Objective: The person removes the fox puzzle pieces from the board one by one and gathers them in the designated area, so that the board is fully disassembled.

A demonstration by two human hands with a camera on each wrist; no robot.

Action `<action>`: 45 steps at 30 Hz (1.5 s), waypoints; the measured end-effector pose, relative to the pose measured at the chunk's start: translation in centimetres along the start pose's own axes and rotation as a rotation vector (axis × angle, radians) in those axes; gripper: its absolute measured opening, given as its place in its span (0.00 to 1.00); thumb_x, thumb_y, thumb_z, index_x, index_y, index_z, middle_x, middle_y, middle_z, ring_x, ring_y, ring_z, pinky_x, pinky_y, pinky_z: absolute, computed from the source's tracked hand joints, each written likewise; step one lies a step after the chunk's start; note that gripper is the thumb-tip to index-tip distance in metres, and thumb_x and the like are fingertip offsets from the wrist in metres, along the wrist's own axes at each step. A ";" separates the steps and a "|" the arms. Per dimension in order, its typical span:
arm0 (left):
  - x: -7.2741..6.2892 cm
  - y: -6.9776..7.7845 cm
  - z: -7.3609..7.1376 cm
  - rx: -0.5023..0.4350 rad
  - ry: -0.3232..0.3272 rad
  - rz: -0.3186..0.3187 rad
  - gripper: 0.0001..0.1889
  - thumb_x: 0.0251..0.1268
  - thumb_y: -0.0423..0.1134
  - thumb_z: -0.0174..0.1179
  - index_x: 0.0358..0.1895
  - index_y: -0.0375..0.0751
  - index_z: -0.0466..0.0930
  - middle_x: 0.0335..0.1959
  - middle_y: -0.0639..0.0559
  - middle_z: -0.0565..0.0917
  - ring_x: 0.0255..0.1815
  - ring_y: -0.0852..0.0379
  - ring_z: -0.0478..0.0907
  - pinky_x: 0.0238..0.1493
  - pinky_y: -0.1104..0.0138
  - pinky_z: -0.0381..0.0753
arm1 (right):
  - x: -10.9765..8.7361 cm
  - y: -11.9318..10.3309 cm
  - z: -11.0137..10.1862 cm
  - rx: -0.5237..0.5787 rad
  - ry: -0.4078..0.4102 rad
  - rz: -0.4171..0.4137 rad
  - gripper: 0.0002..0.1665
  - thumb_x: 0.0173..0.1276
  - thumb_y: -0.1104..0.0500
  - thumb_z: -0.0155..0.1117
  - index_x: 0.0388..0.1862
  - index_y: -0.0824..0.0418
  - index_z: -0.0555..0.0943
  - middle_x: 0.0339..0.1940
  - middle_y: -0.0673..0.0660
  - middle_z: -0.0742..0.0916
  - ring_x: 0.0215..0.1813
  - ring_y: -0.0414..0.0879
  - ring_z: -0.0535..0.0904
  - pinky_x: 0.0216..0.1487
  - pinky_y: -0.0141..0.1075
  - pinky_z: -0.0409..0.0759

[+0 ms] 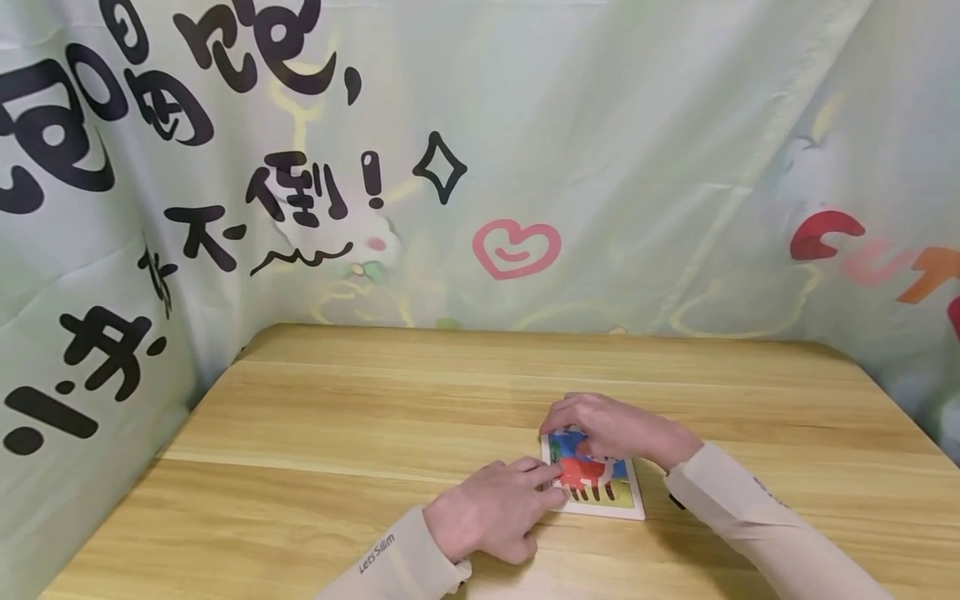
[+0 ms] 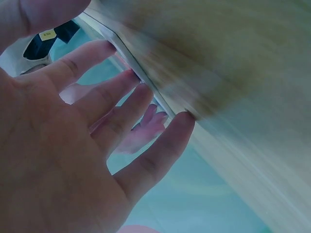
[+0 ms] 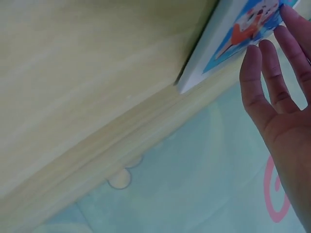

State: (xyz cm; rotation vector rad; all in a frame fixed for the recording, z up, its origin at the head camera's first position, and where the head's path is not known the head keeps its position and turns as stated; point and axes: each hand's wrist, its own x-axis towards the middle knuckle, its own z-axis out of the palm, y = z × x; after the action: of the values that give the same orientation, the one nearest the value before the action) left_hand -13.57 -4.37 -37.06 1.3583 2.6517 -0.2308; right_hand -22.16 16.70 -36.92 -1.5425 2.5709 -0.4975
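A small white-edged picture board (image 1: 628, 500) lies flat on the table, printed with a red animal on a blue and yellow ground. On its left edge rest the fingertips of my left hand (image 1: 491, 510), fairly straight and spread in the left wrist view. My right hand (image 1: 611, 423) reaches over the board's far side and touches the picture, covering its upper part. Seen from the right wrist, the board (image 3: 233, 41) stands at a slant in view, with the fingers (image 3: 250, 73) of that hand extended at its surface. Neither hand visibly grips it.
The wooden table (image 1: 337, 417) has rounded far corners and reaches back to a pale printed curtain (image 1: 637, 150) with black lettering and a pink heart. The curtain also hangs along the left and right sides.
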 end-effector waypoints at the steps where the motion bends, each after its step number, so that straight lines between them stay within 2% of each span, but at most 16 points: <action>1: 0.0 0.0 0.0 -0.002 -0.002 -0.001 0.28 0.61 0.50 0.68 0.66 0.58 0.74 0.76 0.56 0.66 0.73 0.59 0.63 0.56 0.60 0.80 | 0.0 0.0 0.0 -0.004 -0.001 -0.003 0.27 0.53 0.78 0.74 0.52 0.62 0.86 0.50 0.52 0.88 0.52 0.49 0.82 0.54 0.42 0.84; 6: -0.1 0.0 0.0 -0.019 -0.008 -0.007 0.29 0.60 0.50 0.68 0.67 0.59 0.74 0.77 0.56 0.65 0.74 0.60 0.62 0.57 0.59 0.80 | 0.3 0.2 -0.1 0.015 -0.022 0.019 0.26 0.54 0.78 0.74 0.51 0.61 0.86 0.48 0.50 0.87 0.51 0.47 0.81 0.53 0.43 0.83; 13: -0.3 -0.1 -0.1 -0.015 -0.018 0.000 0.31 0.61 0.50 0.68 0.69 0.58 0.73 0.77 0.56 0.64 0.74 0.59 0.62 0.58 0.60 0.79 | 0.6 0.8 0.0 0.167 -0.061 0.111 0.30 0.53 0.82 0.69 0.53 0.60 0.85 0.48 0.47 0.85 0.49 0.44 0.78 0.56 0.44 0.81; 20: -0.1 -0.1 -0.1 -0.022 -0.024 -0.001 0.31 0.60 0.50 0.69 0.68 0.59 0.74 0.77 0.56 0.64 0.74 0.60 0.62 0.58 0.60 0.79 | 0.7 1.3 0.2 0.282 -0.075 0.116 0.35 0.47 0.85 0.62 0.51 0.58 0.84 0.49 0.48 0.83 0.50 0.45 0.76 0.56 0.43 0.79; 27: 0.0 -0.2 -0.1 -0.033 -0.025 -0.001 0.29 0.60 0.49 0.68 0.67 0.60 0.75 0.77 0.57 0.65 0.74 0.60 0.62 0.59 0.58 0.79 | 0.8 1.4 0.4 0.291 -0.079 0.121 0.35 0.45 0.86 0.61 0.47 0.55 0.84 0.50 0.46 0.82 0.53 0.47 0.73 0.59 0.48 0.75; 32: -0.1 -0.2 0.0 -0.021 -0.011 -0.008 0.30 0.59 0.49 0.69 0.67 0.60 0.75 0.77 0.58 0.65 0.73 0.61 0.63 0.58 0.58 0.79 | 0.8 1.2 0.4 0.278 -0.070 0.118 0.36 0.43 0.87 0.59 0.47 0.57 0.84 0.49 0.47 0.81 0.53 0.47 0.73 0.59 0.48 0.76; 36: 0.0 -0.2 0.0 -0.017 -0.004 -0.011 0.30 0.59 0.49 0.69 0.67 0.60 0.75 0.77 0.58 0.65 0.73 0.61 0.63 0.57 0.58 0.79 | 0.9 1.1 0.4 0.252 -0.052 0.115 0.33 0.43 0.86 0.60 0.44 0.59 0.84 0.47 0.48 0.79 0.52 0.46 0.74 0.59 0.47 0.77; 45: -0.1 -0.2 0.0 -0.019 -0.004 -0.004 0.33 0.60 0.51 0.68 0.70 0.61 0.73 0.78 0.57 0.63 0.74 0.60 0.62 0.59 0.59 0.79 | 0.5 0.9 0.3 0.299 -0.009 0.162 0.24 0.49 0.82 0.65 0.42 0.60 0.84 0.44 0.50 0.79 0.45 0.43 0.75 0.49 0.38 0.81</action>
State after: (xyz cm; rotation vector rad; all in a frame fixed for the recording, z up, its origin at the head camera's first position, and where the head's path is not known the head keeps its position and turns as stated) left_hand -13.67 -4.61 -37.06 1.3458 2.6468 -0.2081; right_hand -23.02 16.60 -37.49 -1.2240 2.4485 -0.8088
